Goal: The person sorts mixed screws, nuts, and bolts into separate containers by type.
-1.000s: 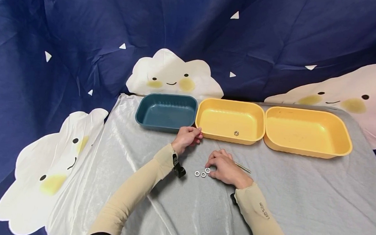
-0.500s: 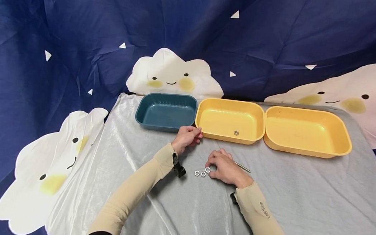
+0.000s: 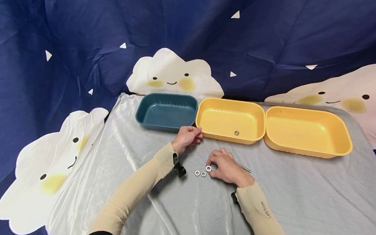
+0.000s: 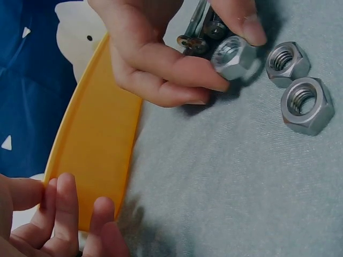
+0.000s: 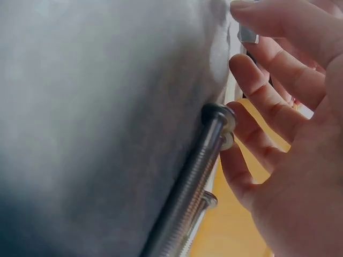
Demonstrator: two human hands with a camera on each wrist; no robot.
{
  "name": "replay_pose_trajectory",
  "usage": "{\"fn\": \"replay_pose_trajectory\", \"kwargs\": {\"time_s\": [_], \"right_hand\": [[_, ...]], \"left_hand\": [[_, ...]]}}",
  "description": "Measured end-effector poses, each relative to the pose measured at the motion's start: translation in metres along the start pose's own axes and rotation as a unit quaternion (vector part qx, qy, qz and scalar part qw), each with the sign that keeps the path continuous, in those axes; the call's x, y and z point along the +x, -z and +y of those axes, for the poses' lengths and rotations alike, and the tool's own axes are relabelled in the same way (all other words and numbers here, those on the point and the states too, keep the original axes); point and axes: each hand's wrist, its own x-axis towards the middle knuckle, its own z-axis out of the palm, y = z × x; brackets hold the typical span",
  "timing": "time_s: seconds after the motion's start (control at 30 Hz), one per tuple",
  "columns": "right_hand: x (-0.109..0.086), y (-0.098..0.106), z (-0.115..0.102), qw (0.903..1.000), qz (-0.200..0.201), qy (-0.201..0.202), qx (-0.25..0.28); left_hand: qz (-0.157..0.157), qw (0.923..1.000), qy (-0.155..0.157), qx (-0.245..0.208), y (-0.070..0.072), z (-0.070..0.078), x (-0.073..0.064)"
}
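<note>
My right hand (image 3: 225, 166) pinches a silver hex nut (image 4: 234, 57) between thumb and index finger, just over the cloth. In the right wrist view that nut (image 5: 247, 35) shows at the fingertips. Two more hex nuts, one (image 4: 288, 63) beside the other (image 4: 307, 106), lie close by on the cloth. Under the right palm are several long bolts (image 5: 187, 187), mostly hidden in the head view. With thumb and fingers my left hand (image 3: 186, 138) grips the rim of the middle yellow bin (image 3: 230, 137) at its near left corner.
A single nut (image 3: 236, 133) lies inside the middle yellow bin. To its left stands a dark teal bin (image 3: 164, 128), to its right another yellow bin (image 3: 305, 151). Grey cloth (image 3: 176, 210) covers the table, and a dark blue cloud-print curtain (image 3: 212, 29) hangs behind.
The nut in my right hand has risen slightly, away from the two nuts beside it. My left hand stays at the bin's rim.
</note>
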Motion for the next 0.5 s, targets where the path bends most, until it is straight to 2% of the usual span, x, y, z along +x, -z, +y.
{"fn": "replay_pose_trajectory", "kwargs": {"time_s": [0.33,0.5], "right_hand": [[-0.001,0.013,0.001,0.9995,0.029,0.01,0.012],[0.0,0.023,0.002,0.9996,0.021,0.009,0.015]], "left_hand": [[-0.001,1.0,-0.003,0.003,0.0,0.001,0.0],[-0.001,1.0,-0.006,0.006,0.0,0.0,0.0]]}}
